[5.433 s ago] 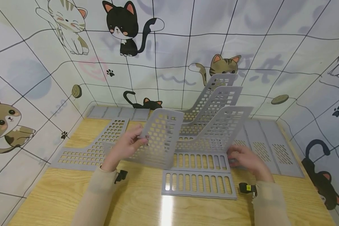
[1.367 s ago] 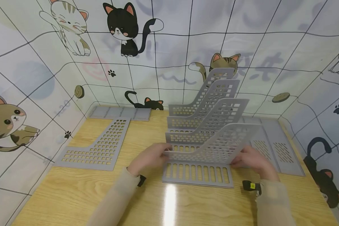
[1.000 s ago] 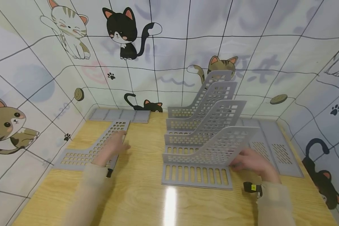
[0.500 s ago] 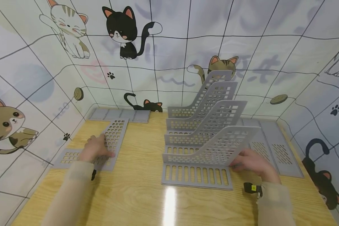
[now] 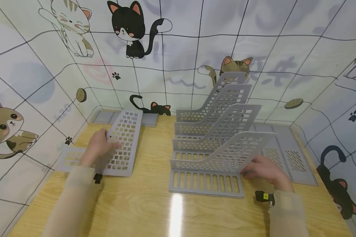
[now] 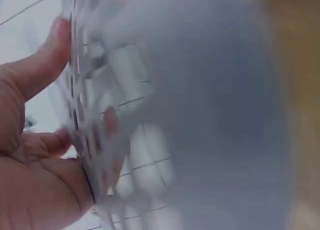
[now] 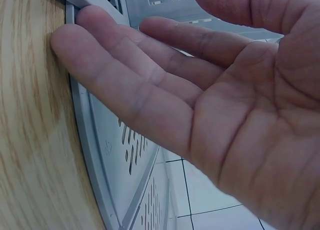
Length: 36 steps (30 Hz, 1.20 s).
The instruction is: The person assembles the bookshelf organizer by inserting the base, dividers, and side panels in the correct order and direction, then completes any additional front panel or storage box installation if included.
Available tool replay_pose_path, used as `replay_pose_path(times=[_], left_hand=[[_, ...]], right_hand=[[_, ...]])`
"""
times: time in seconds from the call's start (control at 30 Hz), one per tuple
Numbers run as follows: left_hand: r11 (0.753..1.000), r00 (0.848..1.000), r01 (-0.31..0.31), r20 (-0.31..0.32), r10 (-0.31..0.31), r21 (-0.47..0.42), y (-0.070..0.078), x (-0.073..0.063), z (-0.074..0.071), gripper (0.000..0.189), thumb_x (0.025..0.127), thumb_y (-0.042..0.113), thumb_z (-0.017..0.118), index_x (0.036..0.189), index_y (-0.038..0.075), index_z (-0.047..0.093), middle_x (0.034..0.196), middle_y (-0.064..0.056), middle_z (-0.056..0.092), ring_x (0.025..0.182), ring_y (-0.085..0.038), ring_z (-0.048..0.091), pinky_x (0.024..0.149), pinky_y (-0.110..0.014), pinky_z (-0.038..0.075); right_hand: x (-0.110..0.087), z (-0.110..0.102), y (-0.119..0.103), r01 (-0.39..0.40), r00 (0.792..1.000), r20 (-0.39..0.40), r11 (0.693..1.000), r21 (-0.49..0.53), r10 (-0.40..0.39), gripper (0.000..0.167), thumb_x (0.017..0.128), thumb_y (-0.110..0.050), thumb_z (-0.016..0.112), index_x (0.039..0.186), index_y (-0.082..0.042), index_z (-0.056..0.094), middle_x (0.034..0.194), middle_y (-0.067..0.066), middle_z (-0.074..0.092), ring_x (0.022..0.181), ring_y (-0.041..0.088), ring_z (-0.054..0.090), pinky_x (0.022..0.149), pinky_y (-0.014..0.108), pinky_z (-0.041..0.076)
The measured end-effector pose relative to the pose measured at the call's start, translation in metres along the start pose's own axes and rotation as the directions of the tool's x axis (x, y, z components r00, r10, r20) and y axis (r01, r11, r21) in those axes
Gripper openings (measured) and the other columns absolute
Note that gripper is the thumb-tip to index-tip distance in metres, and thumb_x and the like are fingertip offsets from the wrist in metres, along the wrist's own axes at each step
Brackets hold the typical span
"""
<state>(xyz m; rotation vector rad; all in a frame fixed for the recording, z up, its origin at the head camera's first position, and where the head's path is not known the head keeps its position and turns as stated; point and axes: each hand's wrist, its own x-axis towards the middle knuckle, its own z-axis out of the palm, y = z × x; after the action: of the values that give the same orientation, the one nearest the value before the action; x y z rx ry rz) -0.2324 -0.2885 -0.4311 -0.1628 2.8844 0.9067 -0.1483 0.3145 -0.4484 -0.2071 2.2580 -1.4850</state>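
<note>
My left hand (image 5: 97, 148) holds a grey perforated side panel (image 5: 135, 140), thumb on one face and fingers on the other. The panel is tilted up off the wooden table at the left; up close it fills much of the left wrist view (image 6: 230, 115). Right of centre stands a grey rack with a slotted base (image 5: 206, 193) and several upright perforated dividers, the front divider (image 5: 255, 134) leaning slightly. My right hand (image 5: 262, 171) rests beside the base's right edge. Its fingers (image 7: 125, 90) are extended, with the tips right at that edge in the right wrist view.
Flat grey panels with slanted slots (image 5: 280, 138) lie on the right, behind my right hand. Another grey ribbed panel (image 5: 102, 117) lies at the back left. A cat-printed backdrop (image 5: 181, 42) encloses the wooden table (image 5: 136, 207) at the back and sides.
The left hand brought a divider onto the rack's front, let go, moved left and lifted the flat panel there. The right hand stayed by the base, shifting slightly nearer the front.
</note>
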Motion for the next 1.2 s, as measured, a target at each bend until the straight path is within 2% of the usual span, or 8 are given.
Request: replay_pose_path(times=[0.13,0.33,0.57,0.7,0.8,0.87,1.03,1.2], left_hand=[[0.982,0.986,-0.151,-0.083,0.141,-0.118,0.027,-0.02,-0.012,0.041,0.098,0.016,0.073,0.123,-0.006,0.05,0.097,-0.02,0.061,0.082,-0.031,0.065,0.063,-0.033,0.051],[0.869,0.905,-0.421,-0.186,0.382,-0.261,0.062,-0.045,-0.004,0.035,0.099,-0.003,0.065,0.131,-0.007,0.05,0.093,-0.021,0.064,0.077,-0.021,0.068,0.06,-0.026,0.055],[0.745,0.842,-0.529,-0.14,0.521,-0.406,0.084,-0.071,0.005,0.021,0.094,-0.007,0.068,0.109,-0.006,0.053,0.091,-0.015,0.064,0.076,-0.008,0.066,0.065,-0.027,0.057],[0.676,0.77,-0.609,-0.105,0.629,-0.416,0.094,-0.079,0.009,0.025,0.091,-0.009,0.07,0.11,-0.005,0.054,0.084,-0.009,0.059,0.069,-0.011,0.059,0.057,-0.026,0.051],[0.644,0.728,-0.644,-0.071,0.682,-0.414,0.101,-0.082,0.015,0.03,0.09,-0.007,0.07,0.115,-0.004,0.055,0.083,-0.007,0.059,0.067,-0.012,0.056,0.055,-0.026,0.049],[0.646,0.722,-0.638,-0.034,0.691,-0.418,0.104,-0.083,0.02,0.031,0.091,-0.005,0.071,0.117,-0.003,0.055,0.084,-0.006,0.059,0.068,-0.012,0.057,0.055,-0.026,0.05],[0.668,0.73,-0.578,0.067,0.68,-0.469,0.11,-0.085,0.035,0.036,0.092,-0.004,0.07,0.125,-0.002,0.056,0.09,-0.008,0.065,0.077,-0.015,0.065,0.065,-0.031,0.058],[0.686,0.737,-0.567,0.09,0.669,-0.455,0.11,-0.087,0.046,0.032,0.092,-0.002,0.071,0.122,0.0,0.058,0.092,-0.008,0.069,0.079,-0.015,0.066,0.068,-0.031,0.059]], right_hand=[[0.0,0.0,0.002,0.002,1.0,0.003,1.0,0.019,-0.002,0.043,0.099,-0.006,0.06,0.136,0.017,0.053,0.127,0.031,0.064,0.104,0.032,0.067,0.083,0.046,0.062],[0.0,-0.001,0.004,0.025,0.999,0.028,0.999,0.029,-0.025,0.043,0.101,-0.005,0.058,0.136,0.019,0.052,0.127,0.033,0.063,0.104,0.031,0.067,0.083,0.046,0.062],[0.002,0.0,0.003,0.024,1.0,0.018,1.0,0.005,-0.024,0.044,0.099,-0.006,0.061,0.136,0.015,0.054,0.127,0.033,0.064,0.104,0.03,0.067,0.082,0.046,0.062],[0.002,-0.002,0.003,0.027,1.0,0.007,1.0,0.003,-0.027,0.045,0.097,-0.004,0.063,0.137,0.015,0.053,0.127,0.033,0.063,0.103,0.029,0.067,0.082,0.046,0.062],[0.002,-0.002,0.003,0.035,0.999,0.007,0.999,0.006,-0.035,0.046,0.096,-0.003,0.064,0.137,0.016,0.052,0.127,0.034,0.063,0.103,0.03,0.067,0.082,0.046,0.062],[0.002,-0.002,0.003,0.032,0.999,0.004,0.999,0.005,-0.032,0.046,0.097,-0.003,0.063,0.137,0.015,0.053,0.127,0.035,0.063,0.103,0.03,0.067,0.082,0.047,0.062],[0.002,-0.002,0.002,0.026,1.0,0.001,1.0,0.007,-0.026,0.045,0.098,-0.005,0.063,0.138,0.015,0.053,0.128,0.035,0.062,0.103,0.031,0.067,0.082,0.047,0.062],[0.003,-0.001,0.002,0.03,1.0,-0.001,1.0,0.005,-0.03,0.046,0.098,-0.005,0.063,0.138,0.013,0.053,0.128,0.034,0.062,0.103,0.032,0.067,0.081,0.048,0.062]])
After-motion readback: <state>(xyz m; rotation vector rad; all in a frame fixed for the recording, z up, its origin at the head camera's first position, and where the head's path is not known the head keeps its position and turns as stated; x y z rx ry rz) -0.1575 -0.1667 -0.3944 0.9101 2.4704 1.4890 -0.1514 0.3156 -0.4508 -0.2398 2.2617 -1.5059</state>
